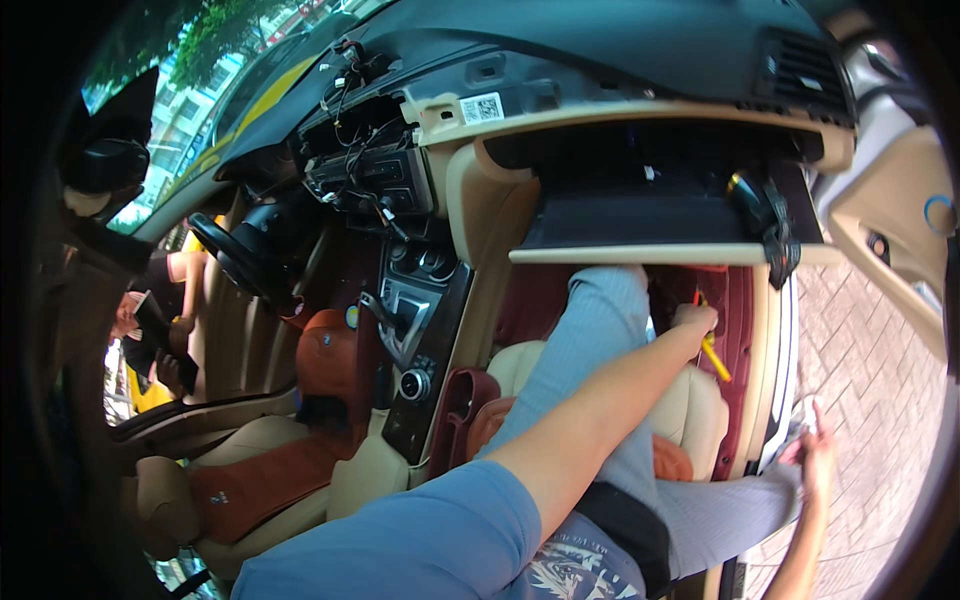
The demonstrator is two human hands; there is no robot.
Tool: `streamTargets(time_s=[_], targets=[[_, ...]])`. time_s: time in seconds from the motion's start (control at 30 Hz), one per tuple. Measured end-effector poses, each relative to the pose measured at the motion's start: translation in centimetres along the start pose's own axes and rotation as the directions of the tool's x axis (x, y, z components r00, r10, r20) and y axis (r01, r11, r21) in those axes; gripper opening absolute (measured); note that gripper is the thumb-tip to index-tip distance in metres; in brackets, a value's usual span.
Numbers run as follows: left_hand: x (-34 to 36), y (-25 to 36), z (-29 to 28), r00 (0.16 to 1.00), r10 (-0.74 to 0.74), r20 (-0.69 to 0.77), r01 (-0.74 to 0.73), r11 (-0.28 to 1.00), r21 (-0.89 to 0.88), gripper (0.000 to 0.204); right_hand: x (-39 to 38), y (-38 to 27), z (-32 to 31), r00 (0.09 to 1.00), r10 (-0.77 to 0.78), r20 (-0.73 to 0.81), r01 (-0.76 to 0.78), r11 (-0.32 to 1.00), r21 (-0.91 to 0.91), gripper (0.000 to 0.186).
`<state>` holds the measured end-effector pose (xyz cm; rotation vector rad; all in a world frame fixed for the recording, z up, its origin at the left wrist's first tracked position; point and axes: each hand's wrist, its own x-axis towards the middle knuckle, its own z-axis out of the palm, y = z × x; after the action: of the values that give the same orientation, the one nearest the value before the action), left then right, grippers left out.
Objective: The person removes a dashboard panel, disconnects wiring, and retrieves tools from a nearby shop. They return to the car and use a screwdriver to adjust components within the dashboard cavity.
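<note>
My left hand (692,320) reaches down in front of the passenger seat, to the right of my raised knee. Its fingers are closed round a slim yellow-handled tool (716,359) with an orange-red part above the hand; the tool's kind is unclear. Above it hangs the lowered glove box (640,222), with a black cable and plug (775,225) draped over its right side. My right hand (819,445) is low at the right, beside my shoe (800,420) at the door sill. Its fingers are too small and blurred to show whether it grips anything.
Loose wires (350,165) stick out of the opened centre dashboard. The gear lever (385,315) and a round knob (413,384) stand on the console. The passenger door (890,215) is swung out over brick paving (860,350). Another person (180,300) stands outside the driver's side, holding a dark flat object.
</note>
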<state>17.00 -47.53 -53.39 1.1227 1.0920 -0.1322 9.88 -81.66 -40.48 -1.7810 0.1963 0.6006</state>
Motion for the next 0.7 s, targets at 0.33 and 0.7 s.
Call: streamTargets(time_s=[0.33,0.7], targets=[[6.2,-0.1,-5.1,0.968,0.174,0.179,-0.207,0.961,0.186,0.031,-5.1,-3.3,8.6,0.986,0.161,0.031,-0.163,0.939,0.302,0.034],[-7.6,4.2,-10.2,0.904,0.14,0.404,-0.398,0.62,0.676,0.042,-19.0,-6.7,13.5,0.983,0.151,-0.107,-0.043,0.748,0.662,0.06]])
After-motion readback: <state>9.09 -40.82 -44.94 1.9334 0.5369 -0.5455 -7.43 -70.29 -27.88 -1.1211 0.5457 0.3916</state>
